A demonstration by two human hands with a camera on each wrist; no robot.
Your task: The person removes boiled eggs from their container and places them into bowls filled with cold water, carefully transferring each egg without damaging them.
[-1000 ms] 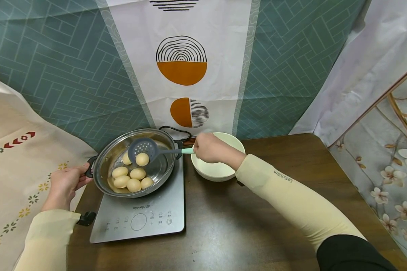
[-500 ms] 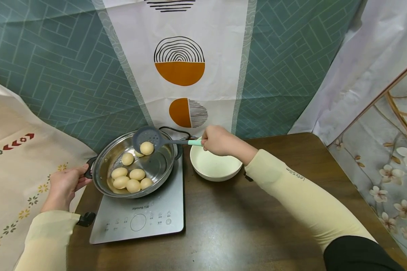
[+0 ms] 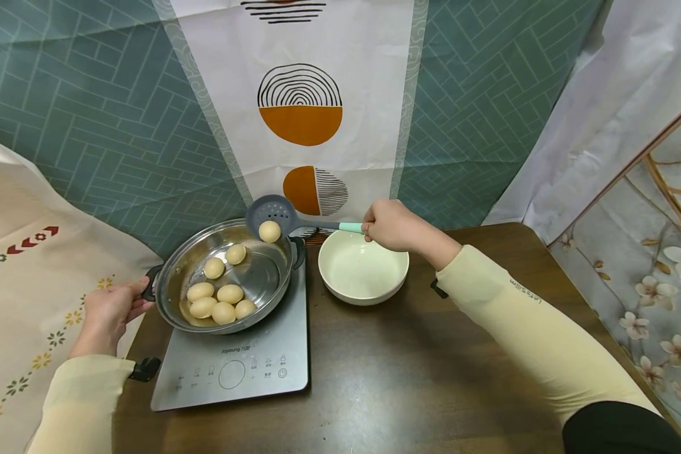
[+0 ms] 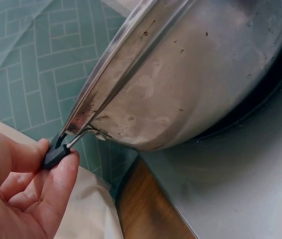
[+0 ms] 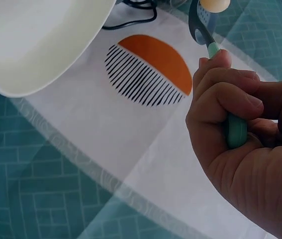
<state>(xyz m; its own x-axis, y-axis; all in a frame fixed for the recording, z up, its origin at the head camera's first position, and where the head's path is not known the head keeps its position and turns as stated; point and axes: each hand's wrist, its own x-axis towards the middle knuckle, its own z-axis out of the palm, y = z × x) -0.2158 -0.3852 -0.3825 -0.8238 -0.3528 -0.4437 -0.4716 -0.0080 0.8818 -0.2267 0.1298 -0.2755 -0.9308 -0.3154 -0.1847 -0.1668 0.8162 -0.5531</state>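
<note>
My right hand (image 3: 394, 225) grips the mint-green handle of a grey slotted skimmer (image 3: 269, 209). One peeled-looking pale egg (image 3: 269, 231) lies on the skimmer's bowl, above the right back rim of a steel pan (image 3: 278, 296). In the right wrist view the fingers curl round the handle end (image 5: 236, 132), and part of the egg (image 5: 215, 4) shows at the top. With my left hand (image 3: 110, 309) I pinch the pan's black side handle (image 4: 56, 155) between thumb and fingers. Several more eggs (image 3: 202, 307) sit in the pan, mostly toward its front left.
Under the pan is a silver induction cooker (image 3: 232, 372) with printed controls. A white bowl (image 3: 363, 271) stands to its right on the brown wooden table (image 3: 408, 378). A black cord (image 3: 292, 217) runs behind the pan, before a patterned cloth backdrop (image 3: 340, 139).
The skimmer with its egg has risen and moved right, from inside the pan to over its back right rim. My right hand moved right with it; my left hand stayed on the handle.
</note>
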